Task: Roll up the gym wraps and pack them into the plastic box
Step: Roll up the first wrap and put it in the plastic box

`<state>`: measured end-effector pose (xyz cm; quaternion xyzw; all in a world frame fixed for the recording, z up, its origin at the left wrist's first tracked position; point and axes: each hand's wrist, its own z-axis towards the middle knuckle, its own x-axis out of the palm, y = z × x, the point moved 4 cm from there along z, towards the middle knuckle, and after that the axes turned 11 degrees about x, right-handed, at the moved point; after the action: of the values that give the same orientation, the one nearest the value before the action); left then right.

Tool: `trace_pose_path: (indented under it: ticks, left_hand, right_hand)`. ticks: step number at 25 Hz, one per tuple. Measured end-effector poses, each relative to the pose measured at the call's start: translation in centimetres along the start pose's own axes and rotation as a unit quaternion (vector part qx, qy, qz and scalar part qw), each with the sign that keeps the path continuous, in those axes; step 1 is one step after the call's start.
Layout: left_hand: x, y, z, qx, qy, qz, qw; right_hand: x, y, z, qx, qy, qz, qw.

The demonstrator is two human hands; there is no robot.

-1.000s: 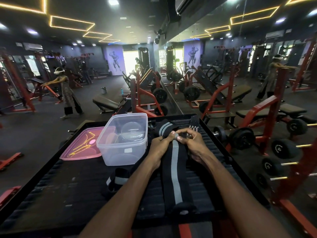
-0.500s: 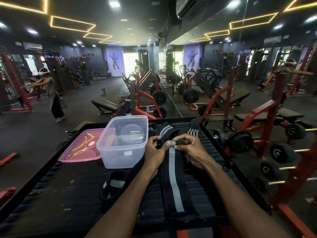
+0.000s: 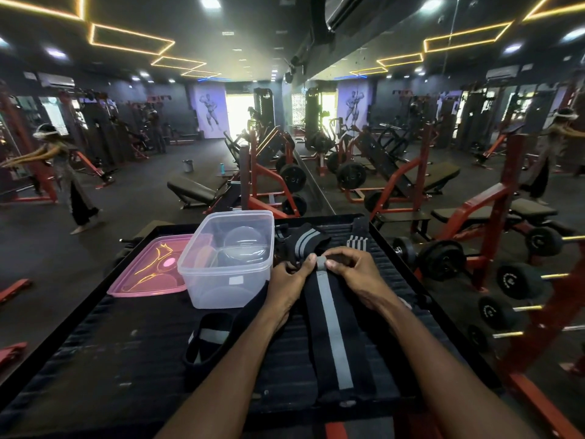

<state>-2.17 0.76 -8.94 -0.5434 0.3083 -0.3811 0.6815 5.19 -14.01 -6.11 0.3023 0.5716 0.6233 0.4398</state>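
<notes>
The wrap (image 3: 335,331) lying near the table's (image 3: 104,353) front edge is showing black with one grey stripe down its middle. The lid (image 3: 148,270) by the left edge is glowing pink, and the box (image 3: 228,264) is looking clear.

my left hand (image 3: 289,282) and right hand (image 3: 359,274) are bare, no gloves, no rings that i can make out. both forearms bare too, right down to the bottom edge of the view, no sleeve or cuff showing anywhere. no watch or band on either wrist. nails short and plain, pale at the tips, seen on my left thumb and right thumb. nothing else of my body or clothes in view.
</notes>
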Motion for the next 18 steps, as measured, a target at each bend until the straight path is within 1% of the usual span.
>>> trace_pose_path:
  ticks: [1, 3, 5, 7, 9, 11, 12, 14, 16, 18]
  left_hand:
    - [0.1, 0.0, -0.2, 0.004, 0.006, -0.004, 1.000]
    - [0.0, -0.5, -0.5, 0.031, -0.007, -0.009, 0.999]
    - [-0.3, -0.8, -0.7, 0.049, -0.022, -0.006, 0.999]
    - [-0.4, -1.0, -0.7, 0.065, -0.022, 0.012, 0.998]
    - [-0.4, -1.1, -0.6, 0.069, -0.009, 0.024, 0.997]
    - [-0.2, -1.1, -0.7, 0.059, 0.007, -0.005, 0.998]
    - [-0.1, -1.1, -0.7, 0.052, 0.009, -0.019, 0.998]
    - [-0.2, -1.1, -0.6, 0.059, 0.001, -0.014, 0.998]
    - [-0.3, -1.2, -0.5, 0.093, -0.009, 0.007, 0.996]
    - [-0.3, -1.5, -0.4, 0.125, -0.014, 0.020, 0.992]
  right_hand:
    - [0.0, 0.0, 0.0, -0.001, 0.004, 0.010, 1.000]
    - [0.0, 0.1, 0.0, 0.006, 0.018, 0.037, 0.999]
    - [0.0, -0.2, 0.1, 0.035, 0.026, 0.068, 0.997]
    - [0.1, -0.4, 0.2, 0.052, 0.027, 0.060, 0.996]
    - [0.0, -0.2, 0.1, 0.022, 0.023, 0.030, 0.999]
    - [-0.1, 0.2, 0.1, -0.013, 0.014, 0.011, 1.000]
    - [-0.2, 0.2, 0.1, -0.022, 0.014, 0.009, 1.000]
    - [-0.1, 0.2, 0.1, -0.023, 0.024, 0.015, 0.999]
    - [0.2, 0.1, 0.0, -0.002, 0.032, 0.038, 0.999]
    - [0.4, -0.3, 0.0, 0.054, 0.039, 0.065, 0.996]
